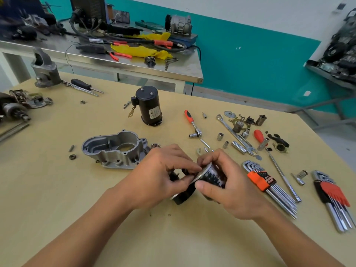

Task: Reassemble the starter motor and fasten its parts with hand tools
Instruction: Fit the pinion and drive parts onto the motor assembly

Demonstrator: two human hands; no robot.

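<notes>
- Near the front middle of the wooden table point(57, 189), just above its surface, I hold a black cylinder point(215, 177) with a bright metal flange point(202, 173) between my 2 hands.
- My right hand point(231, 182) wraps the cylinder's body, fingers curled over the top and thumb underneath, so the part cannot turn while I work on its end.
- My left hand point(161, 170) is curled too, thumb and forefinger pinching at the flange edge. Another dark piece point(183, 195) shows below that hand, and I cannot tell whether it is joined to the cylinder or only pressed against it.
- I judge this to be a fitting step: lining up 1 piece on the other by feel before anything gets bolted.
- The aluminium housing point(115, 151) lies open side up just beyond my left hand, near but not touching it, ready to receive parts.
- The black motor body point(149, 107) stands upright further back, well apart from both hands.
- The ratchet point(192, 123), loose sockets point(220, 136), orange-clipped hex key set point(264, 181) and red-clipped hex key set point(335, 193) lie to my right, within reach of the right hand for fastening.
- Most of the reassembly looks undone, since the main parts sit separate.
</notes>
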